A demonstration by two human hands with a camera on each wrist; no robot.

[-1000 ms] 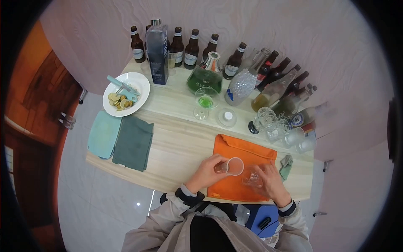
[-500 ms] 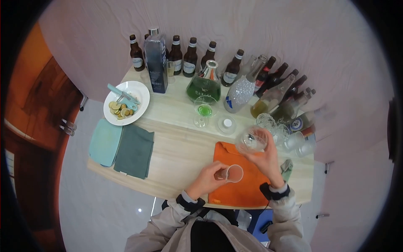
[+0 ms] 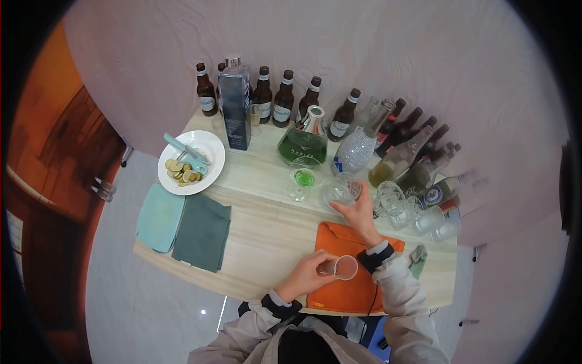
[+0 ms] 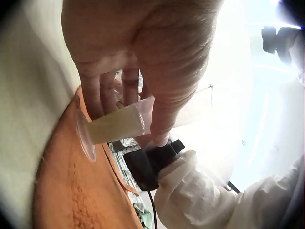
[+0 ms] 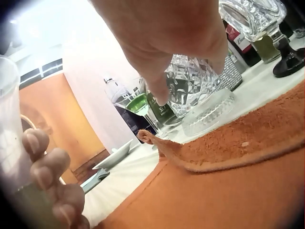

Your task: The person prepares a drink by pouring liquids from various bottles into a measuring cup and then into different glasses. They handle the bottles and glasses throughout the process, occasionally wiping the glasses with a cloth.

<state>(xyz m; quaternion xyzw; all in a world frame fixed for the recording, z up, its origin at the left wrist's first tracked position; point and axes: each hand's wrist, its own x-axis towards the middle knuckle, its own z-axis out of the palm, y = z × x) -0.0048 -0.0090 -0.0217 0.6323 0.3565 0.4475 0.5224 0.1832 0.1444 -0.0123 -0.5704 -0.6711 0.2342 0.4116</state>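
My left hand (image 3: 303, 276) grips a clear, slender glass (image 3: 346, 267) over the orange cloth (image 3: 339, 297). In the left wrist view, pale yellowish liquid (image 4: 116, 125) stands in it above a flared round foot. My right hand (image 3: 359, 213) reaches past the cloth's far edge, fingers and thumb around a cut-glass vessel (image 5: 190, 88). That vessel is right at a round ridged glass dish (image 5: 209, 114), overlapping it in the right wrist view. Left of it stands a stemmed glass with green drink (image 3: 305, 177).
Behind stand a green decanter (image 3: 301, 148), a glittery bottle (image 3: 356, 151), a tall dark bottle (image 3: 234, 109) and several beer bottles (image 3: 282, 100). Several glasses (image 3: 418, 218) stand right. Left are a plate of lime slices (image 3: 212, 173), a turquoise board (image 3: 159, 218) and a folded dark green cloth (image 3: 203, 233).
My right hand lifted the cut-glass vessel off the orange cloth and carried it away from me and left, to the dish. My left hand keeps its grip on the slender glass, nearly still.
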